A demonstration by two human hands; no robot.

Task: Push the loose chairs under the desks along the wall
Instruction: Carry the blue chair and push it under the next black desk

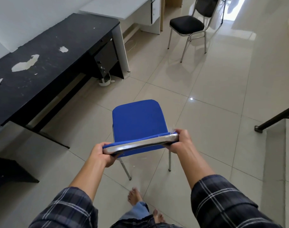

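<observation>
both hands, left hand (102, 153) and right hand (181, 140), around blue chair (137, 122) backrest

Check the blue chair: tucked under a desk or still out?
Out. The blue chair stands on open floor beside the black desk, gripped by left hand and right hand.

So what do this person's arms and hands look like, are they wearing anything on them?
Both hands, the left hand and the right hand, are bare: no gloves, rings or watch show. The forearms are uncovered too. Above them sit loose dark plaid sleeves, navy-grey with thin white crossing lines, ending around the elbows.
</observation>
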